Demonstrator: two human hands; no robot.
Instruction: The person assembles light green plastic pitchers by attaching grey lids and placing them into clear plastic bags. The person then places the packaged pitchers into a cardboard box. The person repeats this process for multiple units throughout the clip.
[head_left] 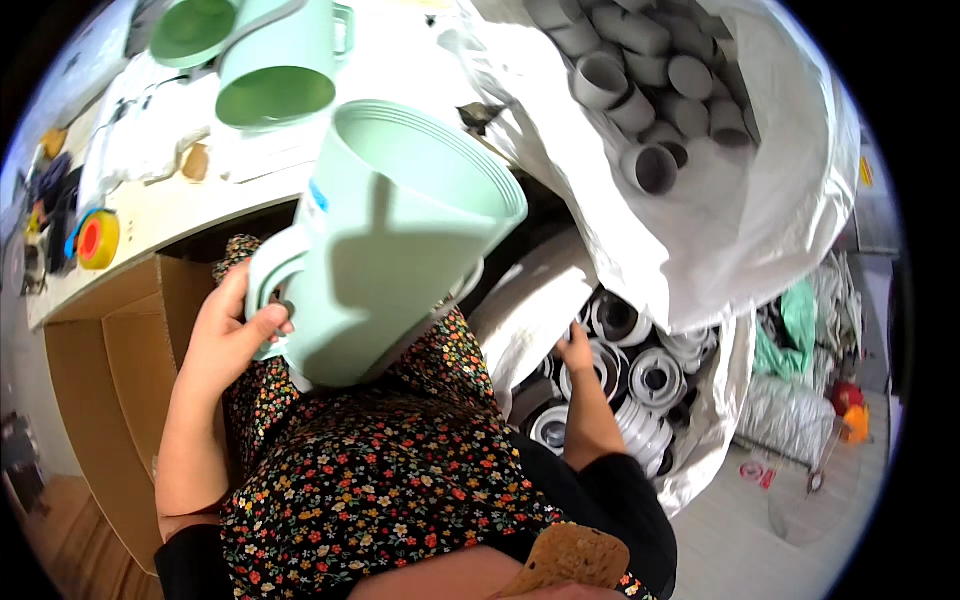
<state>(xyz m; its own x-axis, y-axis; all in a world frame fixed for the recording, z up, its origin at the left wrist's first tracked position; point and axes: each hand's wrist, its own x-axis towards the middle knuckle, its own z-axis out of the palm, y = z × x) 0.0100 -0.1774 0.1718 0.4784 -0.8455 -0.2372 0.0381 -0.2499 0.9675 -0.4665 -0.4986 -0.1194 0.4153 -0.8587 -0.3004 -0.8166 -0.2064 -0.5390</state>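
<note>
My left hand (pixel 232 335) is closed round the handle of a large pale green mug (pixel 300 330). The mug hangs tilted over my lap, its wide ribbed mouth facing up and to the right, and a small blue mark shows near the handle. Over on the right, my right hand (pixel 575 352) reaches into a white sack (pixel 735 400) of round white-and-black lids (pixel 657 378). It touches the lids near the sack's left side; its fingertips are hidden among them, so whether it grips one I cannot tell.
On the white table, more green mugs (pixel 275 95) lie at the far left, near a yellow-and-red tape roll (pixel 98 240). An open cardboard box (pixel 120 370) stands at my left. Behind the lids, a big white sack (pixel 800 230) holds several grey cups (pixel 690 75).
</note>
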